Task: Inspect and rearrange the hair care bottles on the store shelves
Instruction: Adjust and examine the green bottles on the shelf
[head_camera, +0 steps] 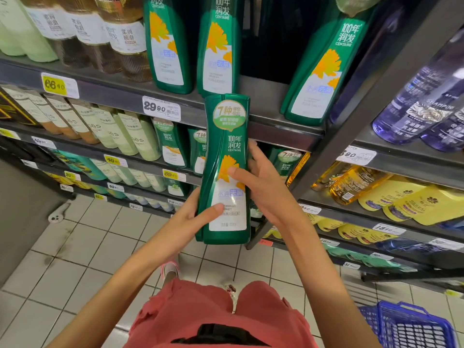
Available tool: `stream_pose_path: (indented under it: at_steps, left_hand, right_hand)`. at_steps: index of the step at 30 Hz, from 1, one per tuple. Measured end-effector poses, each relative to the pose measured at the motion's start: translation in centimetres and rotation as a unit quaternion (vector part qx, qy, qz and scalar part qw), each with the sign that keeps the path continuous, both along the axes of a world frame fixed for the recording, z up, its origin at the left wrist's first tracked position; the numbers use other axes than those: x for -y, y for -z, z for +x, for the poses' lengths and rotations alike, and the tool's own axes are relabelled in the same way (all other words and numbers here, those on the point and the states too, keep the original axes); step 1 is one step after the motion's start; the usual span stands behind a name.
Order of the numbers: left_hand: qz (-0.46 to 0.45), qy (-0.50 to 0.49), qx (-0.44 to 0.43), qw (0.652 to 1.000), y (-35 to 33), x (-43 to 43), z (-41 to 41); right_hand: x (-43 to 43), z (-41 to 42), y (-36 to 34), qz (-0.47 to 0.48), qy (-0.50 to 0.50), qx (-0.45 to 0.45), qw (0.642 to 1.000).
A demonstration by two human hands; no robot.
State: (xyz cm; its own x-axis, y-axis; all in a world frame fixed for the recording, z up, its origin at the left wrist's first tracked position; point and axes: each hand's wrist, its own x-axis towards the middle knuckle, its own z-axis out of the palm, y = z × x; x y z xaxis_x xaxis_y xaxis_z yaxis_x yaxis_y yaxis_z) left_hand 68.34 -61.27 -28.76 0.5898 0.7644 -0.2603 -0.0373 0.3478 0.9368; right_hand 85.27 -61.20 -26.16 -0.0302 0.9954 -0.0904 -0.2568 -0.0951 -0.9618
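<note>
I hold a tall green shampoo bottle upright in front of the shelves, label towards me, cap end up. My left hand grips its lower left side with the thumb across the white label. My right hand wraps its right side, thumb on the yellow flower print. Three matching green bottles stand on the shelf just above, with a gap between the second and third. More of the same brand stand one shelf lower.
Brown-capped bottles fill the upper left, pale green ones the row below. Purple bottles, amber bottles and yellow pouches fill the right-hand rack behind a dark upright post. A blue basket sits at the lower right on the tiled floor.
</note>
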Motion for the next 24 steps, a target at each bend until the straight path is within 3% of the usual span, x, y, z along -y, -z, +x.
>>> stream_pose_path:
  at_steps: [4, 8, 11, 14, 16, 20, 24]
  left_hand:
    - [-0.007, -0.016, 0.036, 0.999, 0.3, 0.4, -0.1]
    - [0.029, -0.028, -0.022, 0.999, 0.6, 0.1, -0.3]
    - [0.145, -0.019, -0.106, 0.984, 0.5, -0.7, -0.8]
    - [0.296, -0.031, -0.165, 0.940, 0.4, -1.3, -0.9]
    - [0.329, -0.042, -0.186, 0.925, 0.4, -1.3, -0.8]
    - [0.275, -0.041, -0.152, 0.948, 0.0, -1.3, -0.8]
    - [0.134, 0.013, -0.064, 0.989, -0.2, -0.6, -2.5]
  right_hand:
    - [0.4, 0.0, 0.6, -0.023, -0.020, 0.024, 0.999]
    - [1.2, -0.3, 1.4, -0.046, -0.048, 0.078, 0.995]
    - [1.6, -0.5, 1.7, 0.001, -0.015, 0.096, 0.995]
    - [2.2, -0.8, 2.1, 0.076, 0.013, 0.157, 0.985]
    - [2.3, -1.0, 1.9, 0.117, 0.014, 0.193, 0.974]
    - [2.2, -1.1, 1.7, 0.117, 0.007, 0.204, 0.972]
    - [1.9, -1.2, 1.4, 0.046, -0.078, 0.166, 0.982]
